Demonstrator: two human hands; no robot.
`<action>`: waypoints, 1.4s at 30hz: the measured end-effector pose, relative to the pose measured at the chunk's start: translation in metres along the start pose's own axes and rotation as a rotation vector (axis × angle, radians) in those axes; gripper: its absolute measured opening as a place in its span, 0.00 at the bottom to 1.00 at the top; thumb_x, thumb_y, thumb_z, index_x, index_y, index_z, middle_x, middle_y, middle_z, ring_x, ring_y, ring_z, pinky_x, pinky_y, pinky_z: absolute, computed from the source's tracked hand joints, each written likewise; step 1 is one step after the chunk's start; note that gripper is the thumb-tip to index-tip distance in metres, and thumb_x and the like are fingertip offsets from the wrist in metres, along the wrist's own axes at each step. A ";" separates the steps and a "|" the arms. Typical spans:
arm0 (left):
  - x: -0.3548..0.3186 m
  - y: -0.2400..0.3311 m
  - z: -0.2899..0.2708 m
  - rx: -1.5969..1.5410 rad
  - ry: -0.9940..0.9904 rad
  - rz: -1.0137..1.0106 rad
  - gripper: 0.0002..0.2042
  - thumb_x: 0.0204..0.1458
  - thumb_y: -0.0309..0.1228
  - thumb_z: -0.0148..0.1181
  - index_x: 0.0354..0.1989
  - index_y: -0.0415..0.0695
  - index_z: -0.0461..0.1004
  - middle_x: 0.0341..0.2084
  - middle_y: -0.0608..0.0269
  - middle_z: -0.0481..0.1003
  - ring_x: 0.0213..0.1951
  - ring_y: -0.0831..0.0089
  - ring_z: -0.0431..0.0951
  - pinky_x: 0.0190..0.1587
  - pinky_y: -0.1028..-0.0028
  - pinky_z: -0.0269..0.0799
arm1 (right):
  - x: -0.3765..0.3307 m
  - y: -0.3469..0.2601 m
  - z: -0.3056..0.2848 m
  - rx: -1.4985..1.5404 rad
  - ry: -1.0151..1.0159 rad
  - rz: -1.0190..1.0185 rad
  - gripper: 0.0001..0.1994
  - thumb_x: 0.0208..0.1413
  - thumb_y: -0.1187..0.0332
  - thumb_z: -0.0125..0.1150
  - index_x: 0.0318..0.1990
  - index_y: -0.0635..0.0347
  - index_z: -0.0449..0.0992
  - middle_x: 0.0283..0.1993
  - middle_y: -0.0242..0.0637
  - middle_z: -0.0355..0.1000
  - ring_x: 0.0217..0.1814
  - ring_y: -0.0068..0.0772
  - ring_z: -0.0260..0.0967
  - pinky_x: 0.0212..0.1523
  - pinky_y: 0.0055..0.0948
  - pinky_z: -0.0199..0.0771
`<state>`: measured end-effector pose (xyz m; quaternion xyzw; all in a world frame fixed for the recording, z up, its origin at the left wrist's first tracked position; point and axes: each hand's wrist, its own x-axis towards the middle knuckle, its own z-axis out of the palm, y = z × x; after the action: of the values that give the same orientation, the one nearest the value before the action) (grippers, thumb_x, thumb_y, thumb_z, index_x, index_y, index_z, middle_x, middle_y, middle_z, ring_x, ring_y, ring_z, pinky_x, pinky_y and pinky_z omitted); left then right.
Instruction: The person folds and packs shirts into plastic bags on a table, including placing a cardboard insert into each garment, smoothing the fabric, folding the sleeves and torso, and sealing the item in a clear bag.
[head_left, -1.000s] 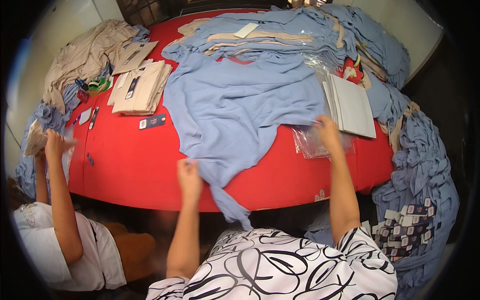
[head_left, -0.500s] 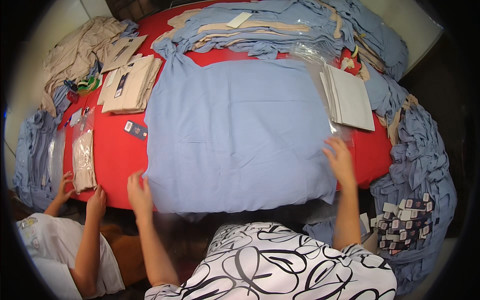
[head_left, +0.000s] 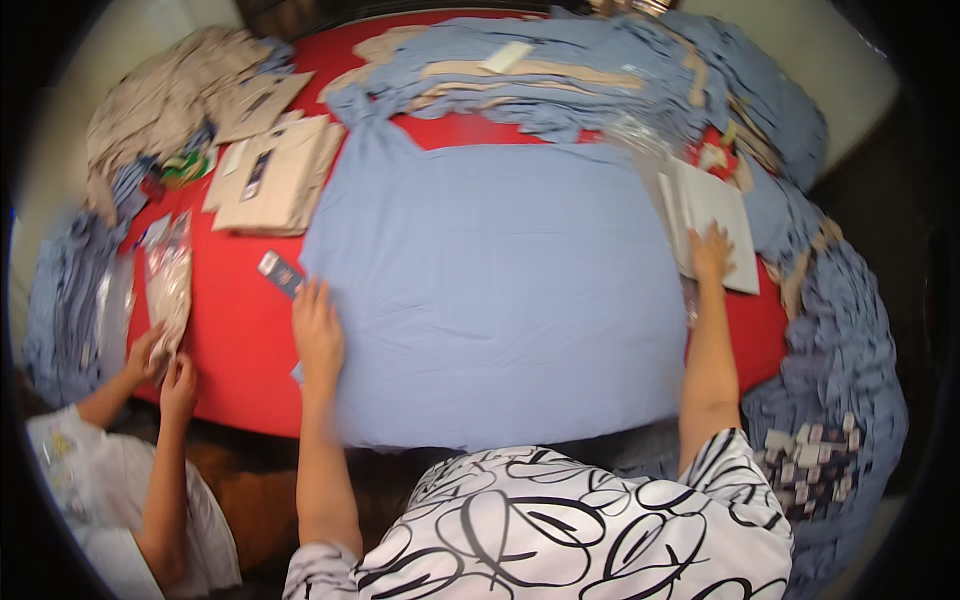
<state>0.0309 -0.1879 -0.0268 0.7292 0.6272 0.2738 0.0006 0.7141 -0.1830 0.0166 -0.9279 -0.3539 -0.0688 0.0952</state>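
Note:
A light blue garment [head_left: 500, 290] is spread nearly flat over the red-covered table in front of me. My left hand [head_left: 319, 330] lies on its left edge with the fingers stretched out. Just at those fingertips is a dark blue hang tag [head_left: 284, 278]; whether I touch it I cannot tell. On the right, my right hand [head_left: 712, 252] rests with spread fingers on a stack of white card sheets [head_left: 735, 215], which lies beside the garment's right edge.
Folded beige garments [head_left: 270, 190] are stacked at the left. A person's hands [head_left: 165, 360] hold a bagged beige garment [head_left: 170, 280] there. Blue and beige garments [head_left: 540, 75] are heaped along the back. Several tags [head_left: 812, 460] lie on blue clothing at the right.
My right hand has moved up and away from the garment's right edge onto the white sheets. My left hand has moved up toward the tag. The other person's hands have lifted the bagged garment's near end.

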 end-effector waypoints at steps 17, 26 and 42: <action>-0.016 -0.023 -0.112 -0.065 -0.403 -0.594 0.18 0.49 0.38 0.68 0.41 0.38 0.73 0.31 0.55 0.76 0.37 0.55 0.77 0.40 0.60 0.72 | -0.215 -0.243 -0.154 0.916 -0.682 -0.948 0.13 0.61 0.72 0.52 0.51 0.67 0.74 0.46 0.38 0.76 0.49 0.29 0.72 0.53 0.27 0.69; -0.057 -0.041 -0.092 -0.521 -0.135 -0.791 0.08 0.49 0.25 0.64 0.36 0.36 0.75 0.26 0.60 0.75 0.30 0.72 0.74 0.34 0.72 0.70 | -0.269 -0.391 -0.019 0.604 -0.735 -1.206 0.12 0.58 0.76 0.48 0.48 0.64 0.74 0.43 0.53 0.76 0.46 0.54 0.73 0.47 0.43 0.70; -0.001 0.070 -0.009 0.010 0.046 -0.182 0.20 0.49 0.35 0.66 0.53 0.49 0.75 0.56 0.56 0.66 0.64 0.53 0.60 0.66 0.40 0.46 | -0.260 -0.411 -0.019 0.517 -0.626 -1.377 0.17 0.52 0.82 0.47 0.48 0.66 0.76 0.43 0.50 0.77 0.43 0.50 0.74 0.46 0.38 0.73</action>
<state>0.0911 -0.2072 0.0044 0.6625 0.6921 0.2864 0.0076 0.2454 -0.0538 0.0369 -0.4257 -0.8624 0.2358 0.1399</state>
